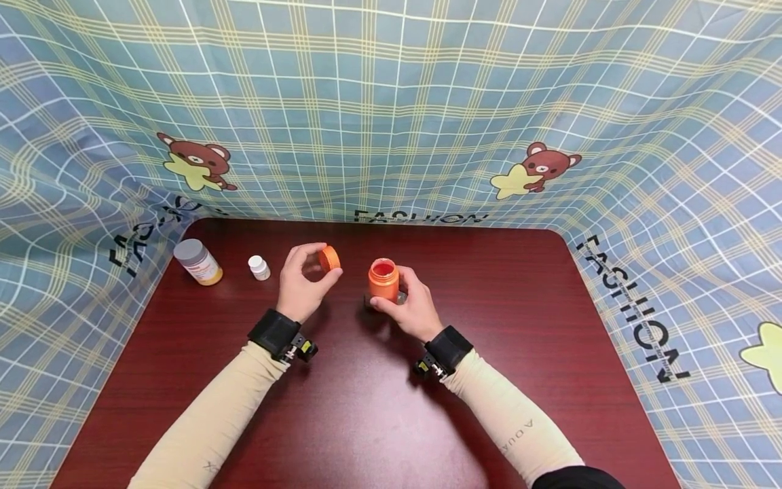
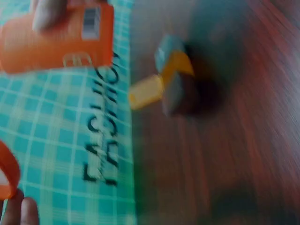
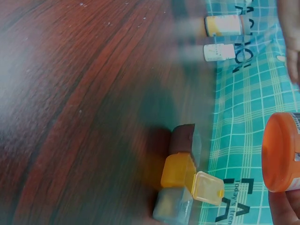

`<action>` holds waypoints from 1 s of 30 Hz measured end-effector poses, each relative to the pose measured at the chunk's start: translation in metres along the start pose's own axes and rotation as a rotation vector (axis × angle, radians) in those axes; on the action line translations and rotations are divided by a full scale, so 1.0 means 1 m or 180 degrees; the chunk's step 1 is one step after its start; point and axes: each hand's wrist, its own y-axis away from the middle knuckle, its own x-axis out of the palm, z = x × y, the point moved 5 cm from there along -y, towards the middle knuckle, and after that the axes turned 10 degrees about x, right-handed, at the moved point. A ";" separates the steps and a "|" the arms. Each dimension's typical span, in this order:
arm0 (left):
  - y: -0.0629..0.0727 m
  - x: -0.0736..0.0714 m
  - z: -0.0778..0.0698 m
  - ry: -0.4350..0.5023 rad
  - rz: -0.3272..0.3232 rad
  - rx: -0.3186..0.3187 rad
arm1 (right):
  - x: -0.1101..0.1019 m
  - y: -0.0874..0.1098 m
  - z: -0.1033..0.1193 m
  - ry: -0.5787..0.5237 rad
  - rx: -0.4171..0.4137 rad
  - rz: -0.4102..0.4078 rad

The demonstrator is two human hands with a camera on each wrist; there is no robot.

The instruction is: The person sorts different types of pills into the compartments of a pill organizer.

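My left hand [image 1: 301, 288] pinches an orange screw cap [image 1: 330, 259] by its rim, tilted on edge above the table. To the right, my right hand [image 1: 417, 309] grips an uncapped orange bottle [image 1: 383, 286] round its body, its mouth facing up. The bottle and cap are apart. Below and behind the bottle stands a small pill box with dark, yellow and greyish compartments [image 3: 179, 171], mostly hidden in the head view. Its yellow compartment's lid [image 3: 207, 188] hangs open in the right wrist view. What lies inside the compartments I cannot tell.
A small white bottle [image 1: 259, 267] stands left of my left hand. Farther left, near the table's corner, is a larger bottle with a grey lid [image 1: 198, 261]. Checked cloth [image 1: 379, 122] hangs around the back and sides of the dark red table [image 1: 489, 292].
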 end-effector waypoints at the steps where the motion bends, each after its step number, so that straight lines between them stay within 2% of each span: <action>1: 0.002 -0.003 0.007 -0.0145 0.0135 -0.0026 | 0.000 0.000 -0.001 -0.0011 -0.0002 0.0008; 4: 0.006 -0.010 0.025 -0.0698 0.0604 -0.0181 | -0.002 0.001 -0.004 0.0002 0.0008 -0.0007; 8: 0.017 -0.019 0.048 -0.1657 0.1288 -0.0367 | -0.003 0.002 -0.006 -0.0009 0.0042 -0.0026; 11: 0.026 -0.026 0.062 -0.2095 0.1621 -0.0514 | -0.002 0.002 -0.007 -0.0034 0.0038 0.0007; 13: 0.031 -0.030 0.069 -0.2210 0.1716 -0.0609 | -0.001 0.001 -0.006 -0.0010 0.0025 0.0025; 18: 0.033 -0.034 0.078 -0.2258 0.1775 -0.0749 | 0.000 0.000 -0.006 0.0011 0.0029 0.0021; 27: 0.039 -0.037 0.094 -0.2307 0.1859 -0.0908 | -0.001 0.000 -0.005 -0.0056 0.0033 0.0055; 30: 0.041 -0.037 0.097 -0.2310 0.1852 -0.0906 | -0.001 0.000 -0.005 -0.0041 0.0029 0.0068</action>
